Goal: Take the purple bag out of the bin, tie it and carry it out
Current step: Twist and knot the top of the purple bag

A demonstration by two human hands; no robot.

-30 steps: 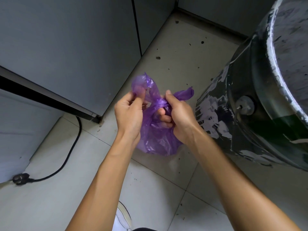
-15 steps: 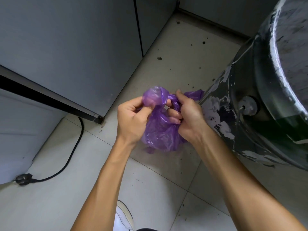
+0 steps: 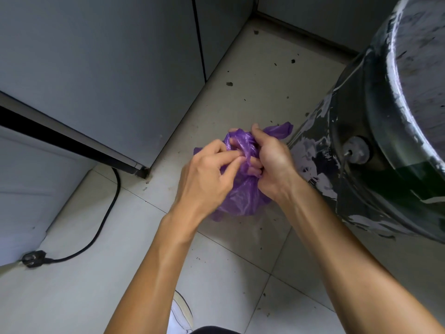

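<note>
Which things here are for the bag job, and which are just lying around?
For the job:
purple bag
left hand
right hand
dark bin

Just lying about:
black cable and plug
grey cabinets
white shoe

Grey cabinet doors [image 3: 101,68], black cable [image 3: 106,213] with plug [image 3: 33,259] on tiled floor [image 3: 72,285], white shoe [image 3: 180,317]

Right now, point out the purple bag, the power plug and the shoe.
purple bag [image 3: 243,198]: head view, lower bulge under the hands.
power plug [image 3: 33,259]: head view, plug body at cable's end.
shoe [image 3: 180,314]: head view, white toe.
</note>
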